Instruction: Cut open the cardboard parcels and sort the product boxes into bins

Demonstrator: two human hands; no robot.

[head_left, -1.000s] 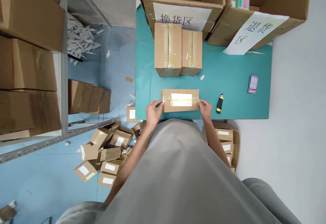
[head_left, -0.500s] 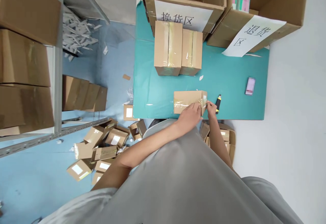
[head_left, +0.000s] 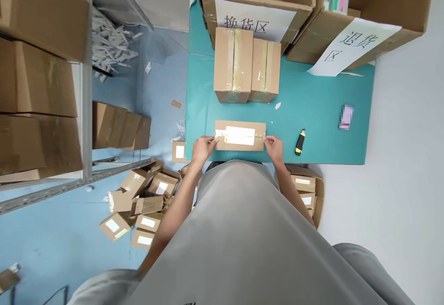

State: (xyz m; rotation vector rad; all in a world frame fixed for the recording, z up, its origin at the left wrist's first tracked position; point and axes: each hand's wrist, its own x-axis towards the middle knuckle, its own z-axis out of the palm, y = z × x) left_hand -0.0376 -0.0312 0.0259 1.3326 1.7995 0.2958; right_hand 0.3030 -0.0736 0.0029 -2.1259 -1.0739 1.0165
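Note:
A small brown cardboard box (head_left: 239, 147) lies at the front edge of the teal table (head_left: 312, 106), with a white label (head_left: 240, 135) and clear tape along its top. My left hand (head_left: 203, 149) grips its left end between thumb and fingers. At the opposite end, the fingers of my right hand (head_left: 274, 148) are pinched on the box's edge. A black and yellow utility knife (head_left: 300, 142) lies to the right of my right hand, apart from it.
Two taped cartons (head_left: 233, 64) stand behind the small box. Large open cartons (head_left: 256, 4) with paper signs and green boxes sit at the back. A metal shelf (head_left: 86, 111) with cartons rises at the left; discarded boxes (head_left: 145, 203) are heaped on the floor.
The box was shifted right and tipped, showing its right end, with my left hand across it. Now it lies label-up again, back to the left, with one hand at each end.

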